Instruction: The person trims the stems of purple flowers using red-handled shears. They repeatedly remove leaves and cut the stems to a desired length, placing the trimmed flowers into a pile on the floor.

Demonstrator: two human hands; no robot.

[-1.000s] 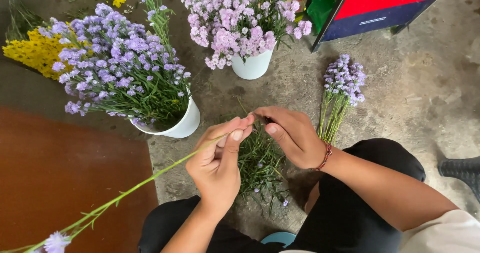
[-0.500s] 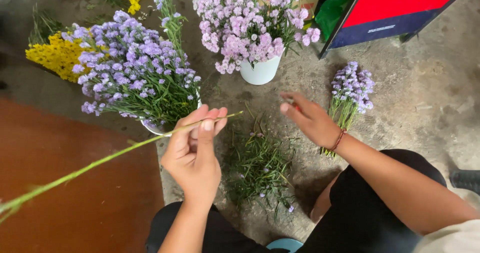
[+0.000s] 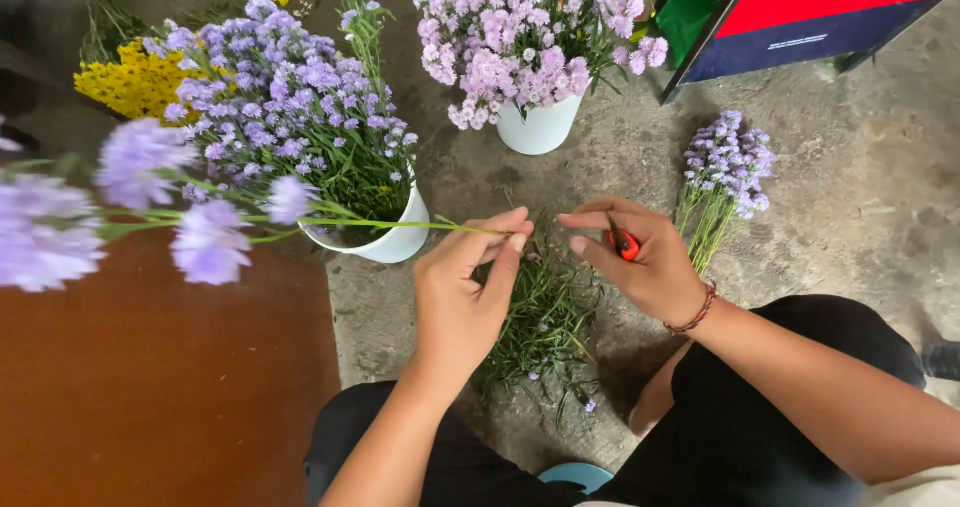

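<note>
Two white buckets of flowers, one loose purple bunch, two hands.

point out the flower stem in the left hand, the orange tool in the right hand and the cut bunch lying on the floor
flower stem (image 3: 400, 225), head view, bare green middle of the stem
orange tool (image 3: 626, 247), head view, orange part showing between the fingers
cut bunch (image 3: 728, 162), head view, purple flower heads

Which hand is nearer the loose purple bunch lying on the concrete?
Right. The right hand, holding a small orange tool, sits just beside the bunch; the left hand is farther, pinching a flower stem.
</note>
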